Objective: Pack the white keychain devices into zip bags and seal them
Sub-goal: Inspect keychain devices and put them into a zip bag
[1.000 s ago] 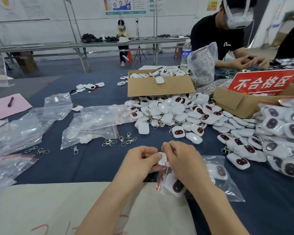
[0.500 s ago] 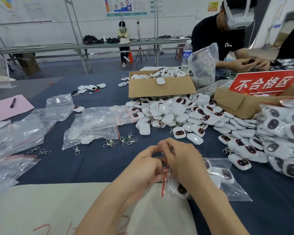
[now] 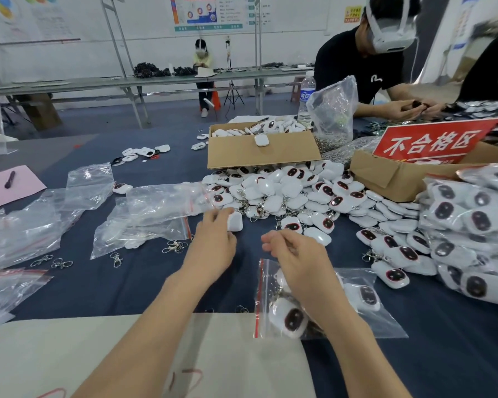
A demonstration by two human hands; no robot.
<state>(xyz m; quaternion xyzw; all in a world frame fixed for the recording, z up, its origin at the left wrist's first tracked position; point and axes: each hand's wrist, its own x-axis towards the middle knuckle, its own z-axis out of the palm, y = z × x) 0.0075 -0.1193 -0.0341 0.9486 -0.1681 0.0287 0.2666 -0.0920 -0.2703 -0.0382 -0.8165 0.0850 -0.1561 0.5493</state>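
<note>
The left hand (image 3: 213, 242) is pinching a device (image 3: 235, 222) at 7 o'clock of the pile (image 3: 285, 193); the right hand (image 3: 296, 257) (loosely curled, empty) is hovering over the bag (image 3: 385, 317), which is lying at 5 o'clock on the desk (image 3: 112, 288).

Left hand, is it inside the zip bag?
No, the left hand holds a white keychain device beside the pile, apart from the zip bag.

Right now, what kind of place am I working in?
Probably a factory packing workshop: a heap of white keychain devices beside a cardboard box of more, a red rejects-area sign, and another worker across the table.
</note>
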